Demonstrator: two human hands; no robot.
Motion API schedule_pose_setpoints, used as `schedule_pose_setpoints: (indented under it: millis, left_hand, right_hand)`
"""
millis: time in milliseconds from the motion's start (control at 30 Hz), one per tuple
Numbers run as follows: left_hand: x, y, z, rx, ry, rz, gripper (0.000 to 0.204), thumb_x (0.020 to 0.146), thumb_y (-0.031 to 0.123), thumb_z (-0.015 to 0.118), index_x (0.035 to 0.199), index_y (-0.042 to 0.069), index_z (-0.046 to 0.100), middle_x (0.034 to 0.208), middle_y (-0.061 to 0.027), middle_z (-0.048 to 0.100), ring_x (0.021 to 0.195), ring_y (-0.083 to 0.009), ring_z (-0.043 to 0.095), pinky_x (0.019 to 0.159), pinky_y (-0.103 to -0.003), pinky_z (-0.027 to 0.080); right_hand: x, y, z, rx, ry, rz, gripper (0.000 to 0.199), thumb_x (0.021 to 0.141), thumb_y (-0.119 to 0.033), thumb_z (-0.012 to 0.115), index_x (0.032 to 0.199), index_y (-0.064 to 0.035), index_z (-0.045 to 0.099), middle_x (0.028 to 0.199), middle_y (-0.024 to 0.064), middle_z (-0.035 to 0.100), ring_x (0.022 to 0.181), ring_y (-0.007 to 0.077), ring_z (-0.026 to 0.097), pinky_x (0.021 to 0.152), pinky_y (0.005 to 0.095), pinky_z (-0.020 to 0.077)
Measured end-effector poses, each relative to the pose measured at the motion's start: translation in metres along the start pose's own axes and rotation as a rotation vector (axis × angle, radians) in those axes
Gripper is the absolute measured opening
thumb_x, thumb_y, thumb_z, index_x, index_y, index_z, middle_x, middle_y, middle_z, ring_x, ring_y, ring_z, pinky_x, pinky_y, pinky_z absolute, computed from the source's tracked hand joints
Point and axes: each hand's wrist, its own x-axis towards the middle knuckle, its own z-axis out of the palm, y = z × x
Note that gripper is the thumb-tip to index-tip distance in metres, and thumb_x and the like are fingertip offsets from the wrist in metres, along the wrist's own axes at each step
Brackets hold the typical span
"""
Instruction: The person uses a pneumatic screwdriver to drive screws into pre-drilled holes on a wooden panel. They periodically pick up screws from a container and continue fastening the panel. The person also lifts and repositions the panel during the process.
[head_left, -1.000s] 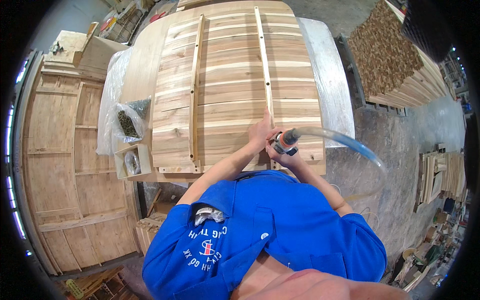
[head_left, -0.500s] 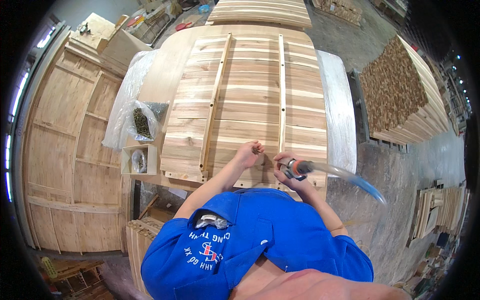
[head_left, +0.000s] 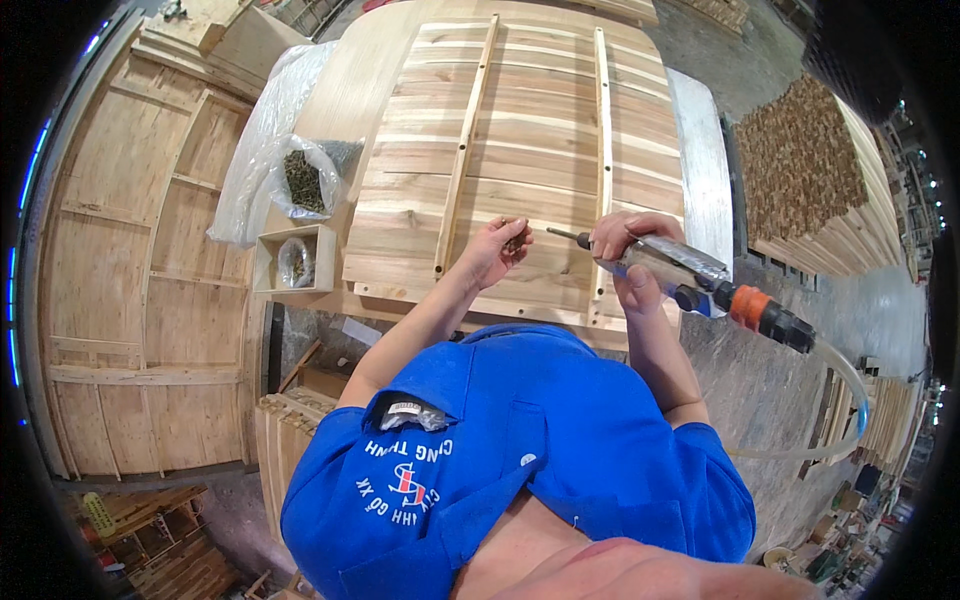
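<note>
Screwdriver [head_left: 668,266]: we grip it in right hand [head_left: 625,250], bit level; left hand [head_left: 497,250] pinches screws [head_left: 514,240] over slat panel [head_left: 520,150]. We seat screw square on batten [head_left: 601,160].

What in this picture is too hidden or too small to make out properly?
- Head view: what the left hand pinches; its fingers cover the small dark pieces.
- Head view: the tip of the power screwdriver in the right hand; too small.
- Head view: contents of the plastic bag and small wooden box; too small.
- Head view: where the clear hose leads; blurred at the rim.
</note>
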Motion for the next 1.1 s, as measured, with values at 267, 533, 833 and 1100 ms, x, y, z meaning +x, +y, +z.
schedule_pose_setpoints:
  millis: [267, 533, 833, 1100]
  left_hand:
    - [-0.048, 0.043, -0.027, -0.238, 0.026, -0.083, 0.017, 0.089, 0.022, 0.059, 0.093, 0.009, 0.049, 0.081, -0.0061, 0.061, 0.067, -0.0108, 0.057, 0.047, -0.021, 0.041]
    - [-0.081, 0.068, -0.053, -0.256, 0.079, 0.098, 0.024, 0.087, 0.026, 0.061, 0.088, 0.008, 0.045, 0.074, -0.0067, 0.057, 0.056, -0.01, 0.051, 0.043, -0.02, 0.037]
    - [-0.105, 0.091, -0.084, -0.247, 0.052, 0.156, 0.024, 0.087, 0.026, 0.06, 0.087, 0.009, 0.044, 0.072, -0.0052, 0.054, 0.054, -0.0094, 0.049, 0.043, -0.02, 0.035]
    - [-0.12, 0.11, -0.093, -0.204, 0.143, 0.236, 0.021, 0.089, 0.026, 0.058, 0.086, 0.008, 0.047, 0.069, -0.0035, 0.053, 0.056, -0.0096, 0.05, 0.045, -0.021, 0.037]
  right_hand:
    - [0.012, 0.012, 0.072, 0.082, -0.039, -0.043, 0.047, 0.078, -0.033, 0.069, 0.104, -0.0023, 0.044, 0.07, 0.0094, 0.054, 0.066, 0.0201, 0.053, 0.069, 0.0383, 0.0456]
    - [0.009, 0.046, 0.125, 0.087, -0.098, -0.049, 0.042, 0.08, -0.033, 0.06, 0.106, -0.005, 0.042, 0.07, 0.0071, 0.051, 0.065, 0.0191, 0.051, 0.066, 0.036, 0.042]
    - [0.003, 0.075, 0.172, 0.083, -0.085, -0.092, 0.042, 0.08, -0.032, 0.06, 0.107, -0.005, 0.042, 0.07, 0.0073, 0.05, 0.066, 0.0196, 0.05, 0.066, 0.0365, 0.0415]
    - [0.002, 0.096, 0.198, 0.076, -0.027, -0.12, 0.044, 0.079, -0.033, 0.061, 0.107, -0.005, 0.04, 0.07, 0.0079, 0.05, 0.066, 0.0202, 0.05, 0.067, 0.038, 0.0414]
